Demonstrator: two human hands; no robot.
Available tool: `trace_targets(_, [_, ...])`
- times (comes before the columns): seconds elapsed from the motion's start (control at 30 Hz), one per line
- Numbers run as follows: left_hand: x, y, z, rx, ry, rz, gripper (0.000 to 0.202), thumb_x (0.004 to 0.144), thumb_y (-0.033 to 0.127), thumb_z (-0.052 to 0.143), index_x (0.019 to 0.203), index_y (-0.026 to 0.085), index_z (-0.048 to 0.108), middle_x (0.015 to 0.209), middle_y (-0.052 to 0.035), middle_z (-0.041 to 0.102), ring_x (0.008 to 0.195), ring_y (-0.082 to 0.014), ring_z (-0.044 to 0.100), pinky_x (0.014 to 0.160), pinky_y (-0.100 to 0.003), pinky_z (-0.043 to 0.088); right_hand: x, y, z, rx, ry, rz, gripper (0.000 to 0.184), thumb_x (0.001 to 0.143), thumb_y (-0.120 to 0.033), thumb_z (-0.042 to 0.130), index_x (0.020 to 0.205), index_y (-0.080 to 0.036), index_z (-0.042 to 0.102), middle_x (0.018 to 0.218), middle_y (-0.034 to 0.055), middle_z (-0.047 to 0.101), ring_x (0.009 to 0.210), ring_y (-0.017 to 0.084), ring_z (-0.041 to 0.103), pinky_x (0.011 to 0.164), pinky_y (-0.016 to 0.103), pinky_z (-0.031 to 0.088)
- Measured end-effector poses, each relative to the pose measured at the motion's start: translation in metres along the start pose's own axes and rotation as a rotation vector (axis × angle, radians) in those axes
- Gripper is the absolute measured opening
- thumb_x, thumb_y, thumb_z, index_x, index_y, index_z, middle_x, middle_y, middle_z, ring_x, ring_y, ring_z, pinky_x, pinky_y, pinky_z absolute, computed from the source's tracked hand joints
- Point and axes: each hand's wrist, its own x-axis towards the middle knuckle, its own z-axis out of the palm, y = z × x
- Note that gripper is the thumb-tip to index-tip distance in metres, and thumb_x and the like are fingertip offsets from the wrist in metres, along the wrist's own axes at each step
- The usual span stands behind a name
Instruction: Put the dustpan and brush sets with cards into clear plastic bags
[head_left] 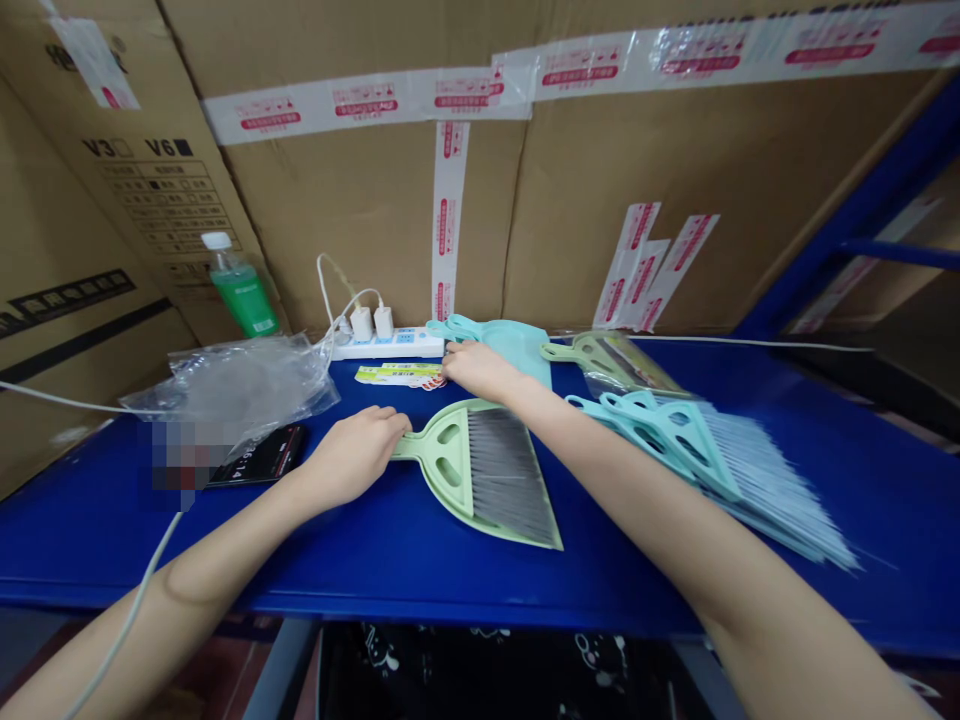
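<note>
My left hand (358, 452) is closed round the handle end of a light green dustpan (439, 490). A matching hand brush with grey bristles (504, 475) lies nested in that pan, its bristles pointing right. My right hand (480, 368) reaches across to the back of the table, fingers bent down at the right end of some yellow and white printed labels (397, 375). Its fingertips are partly hidden, so what they pinch cannot be made out. Just behind that hand lies a light blue dustpan (517, 345).
Several light blue brushes (697, 450) are piled at right, before a bagged green dustpan set (622, 362). A white power strip (397, 343) with plugs stands behind. At left are clear plastic bags (247, 390), a phone (259, 458) and a green bottle (244, 292). Cardboard (360, 200) walls the back.
</note>
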Motion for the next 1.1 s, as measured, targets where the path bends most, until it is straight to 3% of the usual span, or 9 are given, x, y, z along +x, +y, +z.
trace_targets(0.5, [0.0, 0.0, 0.0, 0.004, -0.008, -0.005, 0.032, 0.091, 0.017, 0.026, 0.093, 0.019, 0.059, 0.094, -0.0066, 0.064, 0.092, -0.0227, 0.059, 0.08, -0.036, 0.048, -0.015, 0.01, -0.01, 0.037, 0.071, 0.051, 0.02, 0.085, -0.012, 0.053, 0.084, -0.016, 0.072, 0.083, 0.0092, 0.068, 0.082, 0.02, 0.059, 0.073, 0.03, 0.04])
trace_targets(0.77, [0.0, -0.001, 0.002, 0.015, 0.028, 0.004, 0.033, 0.091, 0.018, 0.027, 0.093, 0.02, 0.06, 0.092, -0.0055, 0.063, 0.088, -0.0211, 0.059, 0.077, -0.034, 0.048, -0.038, 0.017, -0.01, 0.168, 0.251, -0.048, 0.021, 0.084, -0.012, 0.051, 0.085, -0.019, 0.071, 0.081, 0.0051, 0.067, 0.081, 0.018, 0.058, 0.071, 0.031, 0.041])
trace_targets(1.1, [0.0, -0.001, 0.002, 0.002, 0.014, -0.003, 0.032, 0.091, 0.02, 0.027, 0.092, 0.019, 0.059, 0.091, -0.0063, 0.063, 0.089, -0.0223, 0.059, 0.076, -0.036, 0.049, -0.091, -0.008, -0.026, 0.398, 0.099, -0.072, 0.028, 0.085, -0.012, 0.045, 0.096, -0.019, 0.07, 0.084, 0.0059, 0.069, 0.074, 0.017, 0.06, 0.064, 0.029, 0.041])
